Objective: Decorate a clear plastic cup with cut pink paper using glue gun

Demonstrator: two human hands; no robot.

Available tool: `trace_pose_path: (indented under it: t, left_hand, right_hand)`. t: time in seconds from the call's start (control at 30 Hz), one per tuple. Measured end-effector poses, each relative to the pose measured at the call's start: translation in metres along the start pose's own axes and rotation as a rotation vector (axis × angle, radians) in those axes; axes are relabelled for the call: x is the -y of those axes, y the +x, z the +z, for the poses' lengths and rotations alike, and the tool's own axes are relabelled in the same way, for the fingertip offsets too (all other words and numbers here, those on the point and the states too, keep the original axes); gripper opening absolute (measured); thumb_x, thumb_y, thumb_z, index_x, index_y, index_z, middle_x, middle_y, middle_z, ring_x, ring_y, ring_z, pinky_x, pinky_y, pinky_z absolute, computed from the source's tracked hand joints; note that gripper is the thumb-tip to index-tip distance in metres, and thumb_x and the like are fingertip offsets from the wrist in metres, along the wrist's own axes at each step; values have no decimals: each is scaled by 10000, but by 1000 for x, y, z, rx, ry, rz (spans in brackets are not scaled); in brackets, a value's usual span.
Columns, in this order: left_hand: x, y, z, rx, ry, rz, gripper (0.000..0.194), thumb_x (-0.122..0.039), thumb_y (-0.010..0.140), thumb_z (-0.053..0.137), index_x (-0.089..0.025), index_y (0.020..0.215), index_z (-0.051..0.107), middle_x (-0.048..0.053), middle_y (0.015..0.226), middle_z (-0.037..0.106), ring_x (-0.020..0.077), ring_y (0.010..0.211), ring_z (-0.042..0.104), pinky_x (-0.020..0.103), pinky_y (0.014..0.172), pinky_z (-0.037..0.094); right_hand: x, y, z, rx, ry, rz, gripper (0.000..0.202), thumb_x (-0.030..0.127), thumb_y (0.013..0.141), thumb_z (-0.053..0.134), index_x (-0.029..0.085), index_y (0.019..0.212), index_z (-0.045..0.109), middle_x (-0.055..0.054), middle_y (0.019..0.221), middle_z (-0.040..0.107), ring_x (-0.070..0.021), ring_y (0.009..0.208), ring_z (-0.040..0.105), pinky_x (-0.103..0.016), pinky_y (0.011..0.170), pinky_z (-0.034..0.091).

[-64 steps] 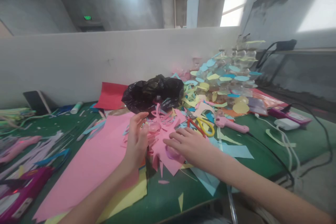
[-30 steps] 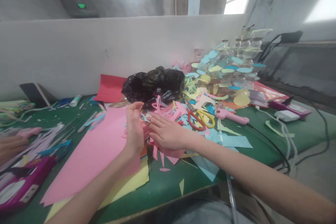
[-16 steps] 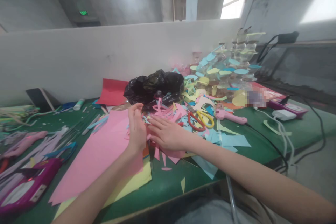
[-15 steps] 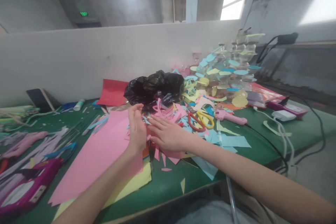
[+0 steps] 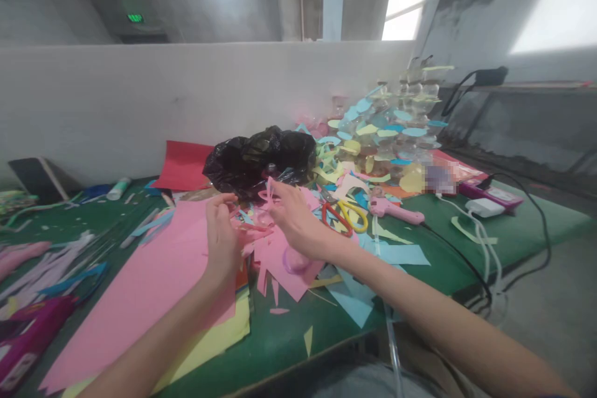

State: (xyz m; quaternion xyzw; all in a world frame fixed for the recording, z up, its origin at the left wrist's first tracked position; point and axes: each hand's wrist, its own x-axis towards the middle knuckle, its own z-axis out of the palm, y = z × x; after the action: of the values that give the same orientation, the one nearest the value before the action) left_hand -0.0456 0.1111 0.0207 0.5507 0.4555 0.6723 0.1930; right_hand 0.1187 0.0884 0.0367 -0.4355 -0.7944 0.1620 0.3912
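Note:
Both my hands are among the cut-paper scraps at the middle of the table. My left hand (image 5: 221, 236) stands on edge at the left of the pile, palm facing right, its fingers loosely bent beside red and pink paper strips (image 5: 254, 228). From the right, my right hand (image 5: 298, 224) arches over the pile, its fingers curved and touching scraps, partly hidden. A pink paper loop (image 5: 270, 189) sticks up near its fingertips. Beneath its wrist, a small clear round plastic piece (image 5: 295, 260) lies on pink paper (image 5: 280, 261). Directly behind the hands sits a black plastic bag (image 5: 261, 158), its mouth open.
Scissors (image 5: 357, 216) with red and yellow handles and a pink glue gun (image 5: 398, 210) lie right of the hands. Large pink sheets (image 5: 153, 286) spread to the left. Stacked clear cups with paper discs (image 5: 392, 118) stand at back right. A phone (image 5: 38, 178) leans at left.
My right hand has gone from lying flat with stretched fingers to arched and raised, uncovering the clear plastic piece. My left hand stays upright beside the scraps. The view has turned slightly right.

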Motion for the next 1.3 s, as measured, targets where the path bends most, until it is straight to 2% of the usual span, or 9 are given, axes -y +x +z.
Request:
trace_pose_path:
  t: [0.1, 0.23, 0.37, 0.53, 0.67, 0.8, 1.1, 1.2, 1.3]
  left_hand:
    - [-5, -2, 0, -4, 25, -7, 195, -298, 952, 375, -248, 933, 563, 20, 947, 532, 190, 917, 519, 316, 893, 434]
    - [-15, -7, -2, 39, 51, -24, 217, -273, 948, 366, -241, 895, 574, 31, 949, 541, 193, 904, 518, 309, 817, 455]
    - [-21, -13, -4, 87, 19, -69, 242, -241, 940, 366, -244, 864, 596, 40, 932, 528, 185, 831, 519, 277, 660, 475]
    - [-9, -12, -7, 135, 37, -75, 246, -295, 950, 374, -244, 878, 604, 42, 980, 540, 195, 879, 529, 279, 638, 477]
    - [-5, -8, -7, 135, 135, 110, 276, -263, 951, 337, -226, 826, 580, 36, 869, 566, 194, 894, 534, 316, 809, 438]
    - [-9, -5, -4, 85, 88, 104, 246, -228, 935, 344, -215, 845, 572, 28, 849, 555, 173, 826, 518, 285, 744, 425]
    - [-3, 2, -1, 45, -253, -183, 122, -197, 857, 472, -216, 799, 578, -25, 765, 512, 106, 665, 474, 196, 592, 402]
    - [-1, 6, 1, 157, -524, -426, 52, -265, 791, 590, -214, 791, 602, -18, 769, 592, 118, 690, 550, 222, 620, 453]
    - [-3, 8, 3, 311, -636, -577, 182, -331, 739, 663, -184, 845, 658, 49, 866, 685, 182, 808, 643, 299, 729, 526]
  right_hand:
    - [4, -3, -32, 13, 22, 33, 525, 464, 1039, 317, 169, 1463, 407, -146, 1449, 510, -255, 1346, 451, -453, 1113, 368]
    - [8, -13, -57, 352, -160, -67, 551, 502, 887, 638, 276, 1379, 535, -78, 1260, 625, -254, 1105, 606, -375, 904, 507]
    - [7, -19, -47, 516, -423, -143, 431, 438, 791, 730, 246, 1173, 673, -79, 1048, 662, -276, 953, 644, -345, 731, 518]
    - [2, -17, -34, 506, -394, 35, 251, 412, 733, 744, 254, 917, 682, -17, 821, 702, -215, 704, 651, -258, 509, 387]
    - [2, -16, -43, 459, -232, 116, 310, 420, 761, 707, 256, 1014, 639, -3, 807, 686, -192, 677, 618, -242, 520, 369]
    - [-3, -14, -51, 446, -74, 109, 329, 405, 802, 664, 244, 1081, 594, 1, 838, 633, -174, 703, 581, -238, 565, 379]
    - [-6, -16, -51, 307, 130, -1, 357, 413, 873, 667, 282, 1191, 569, -12, 1127, 562, -175, 926, 578, -275, 788, 449]
    - [-7, -16, -48, 258, 190, -44, 347, 371, 919, 627, 296, 1249, 550, -20, 1194, 517, -163, 957, 577, -301, 873, 460]
    - [-11, -14, -43, 221, 249, -50, 352, 330, 932, 611, 272, 1270, 527, -32, 1196, 538, -172, 997, 582, -328, 914, 465]
